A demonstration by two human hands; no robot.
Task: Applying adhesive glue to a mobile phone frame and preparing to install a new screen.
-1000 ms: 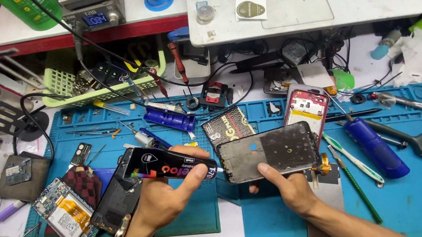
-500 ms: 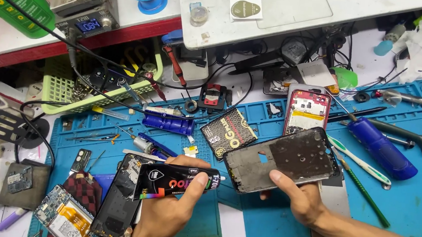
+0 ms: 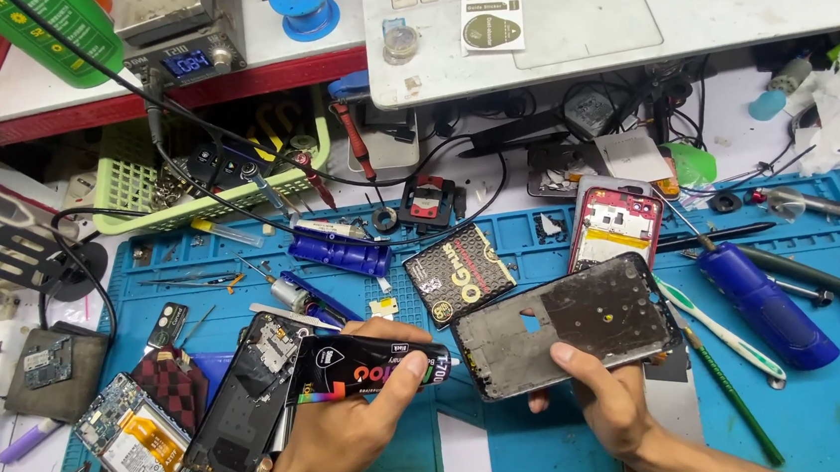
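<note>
your left hand [image 3: 349, 435] wraps a black glue tube [image 3: 369, 372], nozzle aimed at the phone frame [image 3: 565, 324]. your right hand [image 3: 602, 400] pinches the frame's lower edge, tilting it above the blue mat [image 3: 825, 418] so its rim faces the nozzle.

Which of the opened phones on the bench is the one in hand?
The dark grey phone frame, gripped by the right hand; the red-framed phone lies untouched on the mat.
</note>
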